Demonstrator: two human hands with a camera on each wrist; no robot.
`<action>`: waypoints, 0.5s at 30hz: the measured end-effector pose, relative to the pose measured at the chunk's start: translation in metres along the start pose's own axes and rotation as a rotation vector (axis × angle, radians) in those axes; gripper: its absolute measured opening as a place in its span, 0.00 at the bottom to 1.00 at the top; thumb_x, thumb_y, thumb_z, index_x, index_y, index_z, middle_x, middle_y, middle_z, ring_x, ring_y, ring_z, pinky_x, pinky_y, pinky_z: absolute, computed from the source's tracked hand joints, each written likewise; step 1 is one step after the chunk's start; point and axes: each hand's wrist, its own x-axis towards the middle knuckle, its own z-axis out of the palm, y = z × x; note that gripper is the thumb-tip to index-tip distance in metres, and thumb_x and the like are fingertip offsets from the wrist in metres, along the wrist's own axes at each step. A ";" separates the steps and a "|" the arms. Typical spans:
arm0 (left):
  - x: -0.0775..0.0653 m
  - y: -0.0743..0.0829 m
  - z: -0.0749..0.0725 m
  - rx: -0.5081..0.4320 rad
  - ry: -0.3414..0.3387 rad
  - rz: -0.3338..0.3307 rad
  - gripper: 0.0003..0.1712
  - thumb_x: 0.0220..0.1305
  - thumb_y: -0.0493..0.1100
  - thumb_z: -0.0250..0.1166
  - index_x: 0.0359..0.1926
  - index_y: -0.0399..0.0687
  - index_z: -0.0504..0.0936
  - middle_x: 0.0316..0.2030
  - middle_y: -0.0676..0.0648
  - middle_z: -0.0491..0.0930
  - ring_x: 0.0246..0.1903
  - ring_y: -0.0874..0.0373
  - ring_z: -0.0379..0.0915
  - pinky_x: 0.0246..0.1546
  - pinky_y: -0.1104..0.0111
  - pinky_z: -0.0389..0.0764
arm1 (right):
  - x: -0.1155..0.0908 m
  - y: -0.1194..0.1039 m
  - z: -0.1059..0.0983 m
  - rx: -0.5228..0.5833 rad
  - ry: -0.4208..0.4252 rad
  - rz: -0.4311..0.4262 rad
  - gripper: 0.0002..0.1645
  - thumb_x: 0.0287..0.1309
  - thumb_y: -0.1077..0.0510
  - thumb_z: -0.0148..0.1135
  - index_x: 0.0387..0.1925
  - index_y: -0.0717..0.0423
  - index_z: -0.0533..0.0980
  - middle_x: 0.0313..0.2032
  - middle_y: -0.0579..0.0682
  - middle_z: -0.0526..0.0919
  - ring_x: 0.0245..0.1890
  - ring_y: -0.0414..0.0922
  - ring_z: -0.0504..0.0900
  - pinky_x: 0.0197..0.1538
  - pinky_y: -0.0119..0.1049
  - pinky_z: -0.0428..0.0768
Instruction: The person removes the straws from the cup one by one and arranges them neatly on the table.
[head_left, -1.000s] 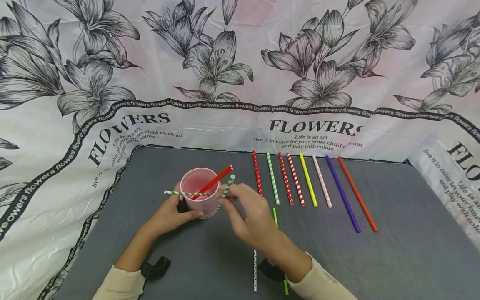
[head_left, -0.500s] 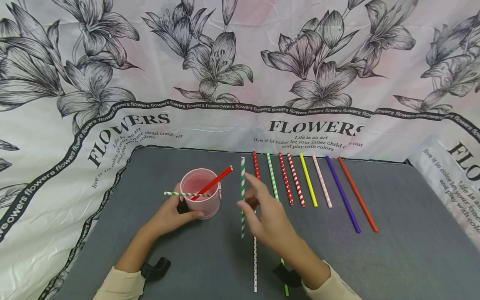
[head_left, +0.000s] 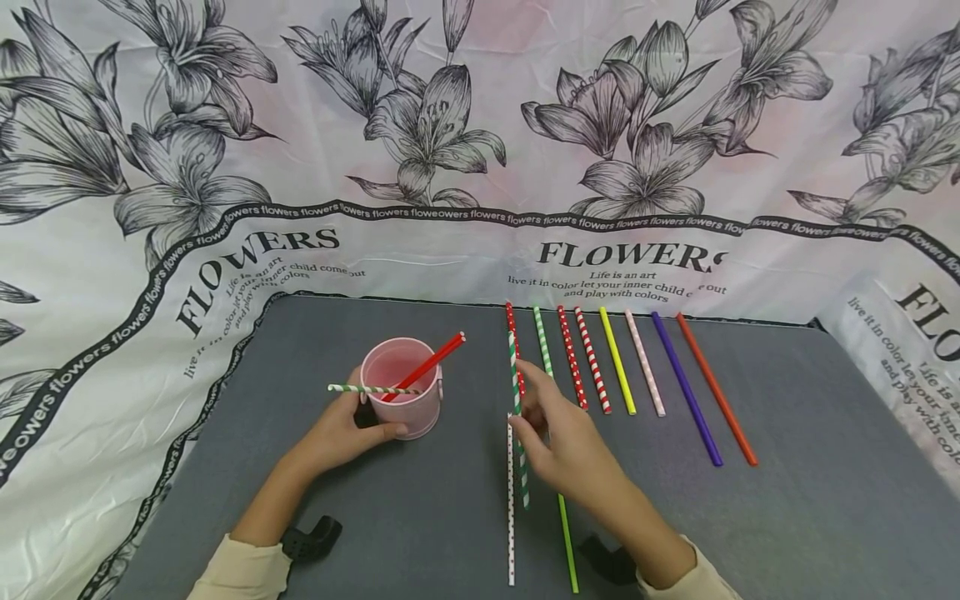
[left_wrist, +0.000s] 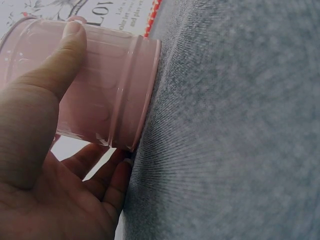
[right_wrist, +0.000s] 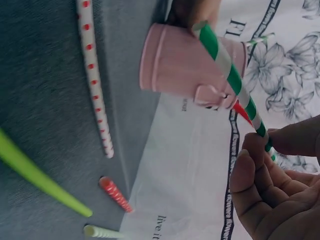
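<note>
A small pink bucket (head_left: 401,412) stands upright on the grey table, left of the middle. My left hand (head_left: 348,442) grips its near left side, thumb across the wall in the left wrist view. A red straw (head_left: 435,362) and a green-and-white striped straw (head_left: 345,387) poke out over the rim. Between thumb and fingertips, my right hand (head_left: 566,442) pinches another green-and-white striped straw (right_wrist: 232,80). That straw is above the table, right of the bucket, and overlaps a red dotted straw and a white straw with red dots (head_left: 512,533) in the head view.
Several straws lie in a row at the back right, among them a yellow straw (head_left: 618,362), a purple straw (head_left: 687,390) and an orange straw (head_left: 716,387). A lime green straw (head_left: 567,546) lies near the right forearm. Flower-printed cloth (head_left: 465,242) rises behind the table.
My right hand has moved from beside the bucket to the right, carrying the green-and-white striped straw over the dotted straws. The left hand and bucket have stayed put.
</note>
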 end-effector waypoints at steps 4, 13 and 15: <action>0.000 0.000 0.000 0.007 -0.002 -0.001 0.48 0.53 0.43 0.79 0.69 0.43 0.62 0.59 0.47 0.73 0.54 0.52 0.73 0.54 0.64 0.74 | -0.007 0.006 -0.003 -0.001 -0.035 0.039 0.43 0.56 0.74 0.68 0.70 0.63 0.60 0.30 0.40 0.74 0.24 0.32 0.73 0.29 0.30 0.76; -0.001 0.000 0.001 -0.007 0.006 -0.005 0.53 0.50 0.43 0.81 0.71 0.46 0.58 0.60 0.49 0.73 0.53 0.53 0.72 0.54 0.63 0.75 | -0.023 0.018 -0.014 -0.061 -0.125 0.196 0.41 0.55 0.73 0.69 0.68 0.63 0.63 0.31 0.41 0.74 0.22 0.32 0.71 0.26 0.30 0.75; -0.001 0.000 0.001 -0.008 0.005 0.000 0.53 0.50 0.43 0.81 0.71 0.46 0.58 0.60 0.48 0.73 0.53 0.53 0.72 0.54 0.63 0.75 | -0.026 0.020 -0.016 -0.066 -0.147 0.242 0.40 0.55 0.72 0.69 0.68 0.62 0.64 0.30 0.40 0.74 0.23 0.33 0.72 0.27 0.31 0.75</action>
